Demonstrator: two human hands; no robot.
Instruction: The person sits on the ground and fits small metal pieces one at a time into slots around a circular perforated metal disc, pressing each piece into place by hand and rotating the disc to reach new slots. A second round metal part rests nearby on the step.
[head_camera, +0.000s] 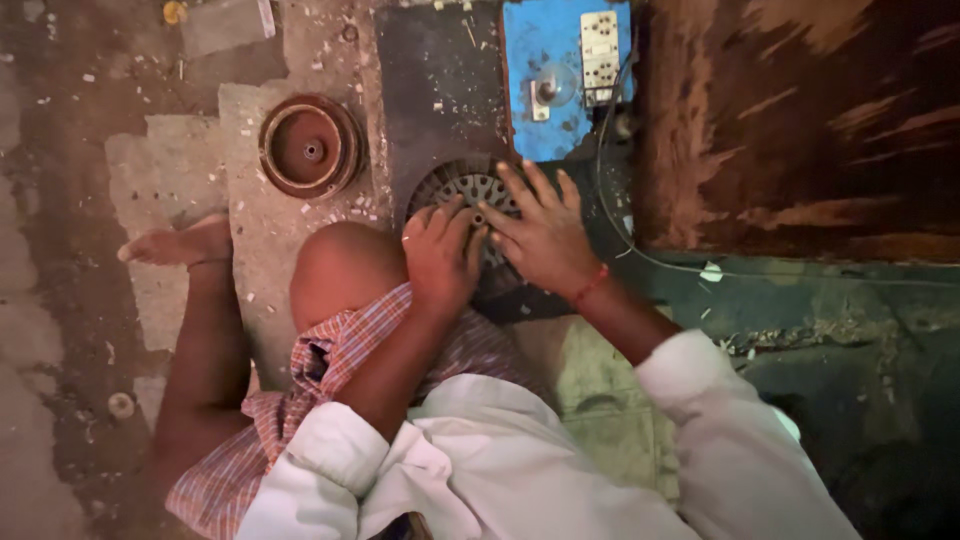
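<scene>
Your left hand (440, 255) and right hand (540, 235) press spread fingers flat on a round slotted metal core (470, 187), gripping nothing.

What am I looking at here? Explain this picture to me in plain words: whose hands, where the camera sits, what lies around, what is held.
There is no machine at work here, only a person sitting on a rough concrete floor. The one picture comes from a camera worn on that person's head, looking down, so you see the white sleeves, a bent knee and a bare foot. The left hand and right hand both rest on a round slotted metal disc, fingers spread over it; neither grips anything else. Behind the disc stands a blue board with a socket. To the left lies a round reddish-brown cover, and to the right a dark wooden panel.
</scene>
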